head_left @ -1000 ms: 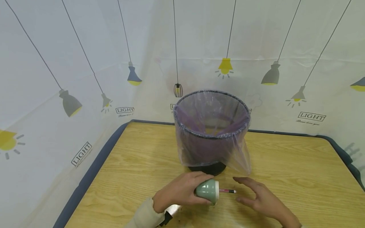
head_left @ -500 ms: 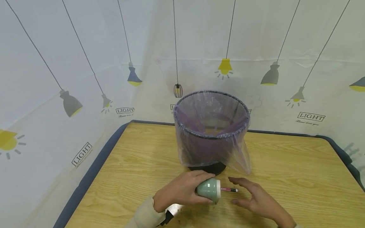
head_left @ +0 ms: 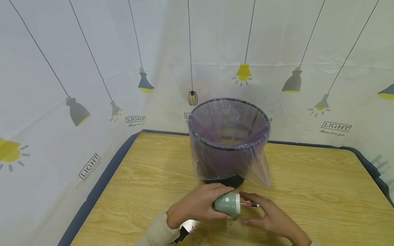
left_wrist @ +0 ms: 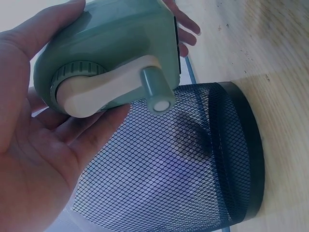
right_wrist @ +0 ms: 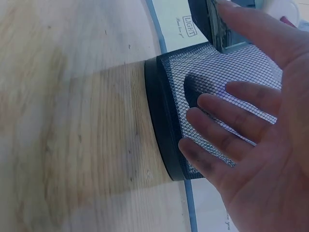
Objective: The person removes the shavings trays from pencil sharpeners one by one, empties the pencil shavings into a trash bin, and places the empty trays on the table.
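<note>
My left hand (head_left: 201,203) grips a green crank pencil sharpener (head_left: 226,204) lying on its side in the air over the table. Its cream crank arm (left_wrist: 104,89) ends in a green knob (left_wrist: 157,92). A dark red pencil (head_left: 250,204) with a black band and white tip sticks out of its cream front. My right hand (head_left: 267,213) is spread around the pencil, index fingertip right at the sharpener's front rim. In the right wrist view the fingers (right_wrist: 231,116) are extended and the thumb overlaps the sharpener's dark underside (right_wrist: 227,34).
A black mesh wastebasket (head_left: 229,147) with a translucent purple liner (head_left: 261,167) stands just beyond my hands. The wooden table (head_left: 147,167) has a few dark crumbs (left_wrist: 244,58) on it. A white curtain (head_left: 215,41) printed with lamps hangs behind the table's blue edge.
My right hand has moved left, closing in on the sharpener's front and the pencil. The left hand and sharpener have shifted slightly right.
</note>
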Motion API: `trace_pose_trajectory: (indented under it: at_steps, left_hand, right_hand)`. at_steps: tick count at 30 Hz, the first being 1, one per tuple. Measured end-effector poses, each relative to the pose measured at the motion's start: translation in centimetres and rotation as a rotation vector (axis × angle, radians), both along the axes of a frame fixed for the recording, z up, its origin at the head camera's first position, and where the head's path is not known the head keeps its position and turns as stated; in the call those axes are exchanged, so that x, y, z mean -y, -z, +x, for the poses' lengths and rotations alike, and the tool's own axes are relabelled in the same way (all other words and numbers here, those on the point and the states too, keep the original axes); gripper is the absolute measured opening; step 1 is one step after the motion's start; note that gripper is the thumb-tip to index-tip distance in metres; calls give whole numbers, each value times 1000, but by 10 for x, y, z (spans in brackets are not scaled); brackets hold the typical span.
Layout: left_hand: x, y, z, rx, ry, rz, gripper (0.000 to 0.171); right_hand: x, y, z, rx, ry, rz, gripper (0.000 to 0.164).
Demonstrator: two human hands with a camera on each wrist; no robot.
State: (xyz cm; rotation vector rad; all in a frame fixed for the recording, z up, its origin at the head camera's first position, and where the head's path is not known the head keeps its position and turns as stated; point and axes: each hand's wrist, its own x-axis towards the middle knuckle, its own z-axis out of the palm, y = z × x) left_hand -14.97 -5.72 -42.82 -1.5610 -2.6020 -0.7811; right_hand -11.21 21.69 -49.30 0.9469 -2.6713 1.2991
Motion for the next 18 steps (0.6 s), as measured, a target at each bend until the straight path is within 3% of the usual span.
trace_pose_trajectory:
  at_steps: [12, 18]
  left_hand:
    - [-1, -2, 1, -14, 13, 15, 71]
    - [-1, -3, 1, -14, 9, 3, 73]
  right_hand:
    - [11, -2, 1, 76, -43, -79, 75]
    - [15, 0, 2, 63, -48, -92, 75]
